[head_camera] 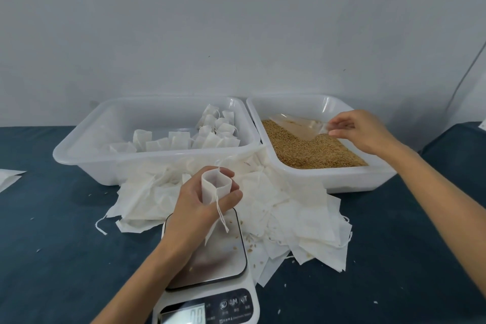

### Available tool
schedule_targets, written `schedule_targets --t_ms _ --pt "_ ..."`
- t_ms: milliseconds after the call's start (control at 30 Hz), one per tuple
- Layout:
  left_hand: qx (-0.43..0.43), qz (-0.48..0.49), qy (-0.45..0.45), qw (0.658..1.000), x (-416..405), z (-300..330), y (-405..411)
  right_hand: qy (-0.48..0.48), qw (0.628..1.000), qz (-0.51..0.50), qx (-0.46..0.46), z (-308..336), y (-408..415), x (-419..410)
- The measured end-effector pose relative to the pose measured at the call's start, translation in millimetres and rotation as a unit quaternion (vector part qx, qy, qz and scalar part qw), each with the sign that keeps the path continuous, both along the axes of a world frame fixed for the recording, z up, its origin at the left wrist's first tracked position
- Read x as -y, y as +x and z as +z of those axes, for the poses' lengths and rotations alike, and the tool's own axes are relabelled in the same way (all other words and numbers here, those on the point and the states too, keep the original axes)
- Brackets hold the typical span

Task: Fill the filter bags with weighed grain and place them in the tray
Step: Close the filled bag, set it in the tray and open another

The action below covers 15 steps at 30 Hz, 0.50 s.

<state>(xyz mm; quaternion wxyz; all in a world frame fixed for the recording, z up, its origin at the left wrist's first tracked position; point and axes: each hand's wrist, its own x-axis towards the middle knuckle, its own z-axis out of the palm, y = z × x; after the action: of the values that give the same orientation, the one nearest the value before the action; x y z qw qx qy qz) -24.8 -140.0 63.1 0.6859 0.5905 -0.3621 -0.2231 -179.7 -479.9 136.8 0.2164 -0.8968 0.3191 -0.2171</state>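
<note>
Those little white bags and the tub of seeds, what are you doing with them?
A person is filling filter bags with grain. The left hand holds an empty filter bag open above the scale, whose display seems to read zero. The right hand is at the clear scoop lying in the grain. The tray on the left already holds many bags, and a pile of empty bags lies on the table.
</note>
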Motion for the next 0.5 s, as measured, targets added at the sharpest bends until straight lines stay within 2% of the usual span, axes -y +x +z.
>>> schedule_targets --t_ms 167,267,400,500 --pt "0.001 0.000 -0.005 1.000 -0.4 0.1 0.0 0.032 0.988 0.141 0.043 21.3 6.3 -58.0" --pt "0.006 0.006 0.007 1.000 -0.4 -0.2 1.8 -0.013 0.979 0.205 0.015 30.9 10.3 -87.1" --pt "0.009 0.015 0.030 0.999 -1.5 -0.6 1.1 -0.053 0.969 0.240 -0.018 43.6 12.4 -111.6" --pt "0.011 0.017 0.034 0.999 -2.2 1.3 -0.3 -0.124 0.964 0.236 -0.013 50.4 13.6 -119.6"
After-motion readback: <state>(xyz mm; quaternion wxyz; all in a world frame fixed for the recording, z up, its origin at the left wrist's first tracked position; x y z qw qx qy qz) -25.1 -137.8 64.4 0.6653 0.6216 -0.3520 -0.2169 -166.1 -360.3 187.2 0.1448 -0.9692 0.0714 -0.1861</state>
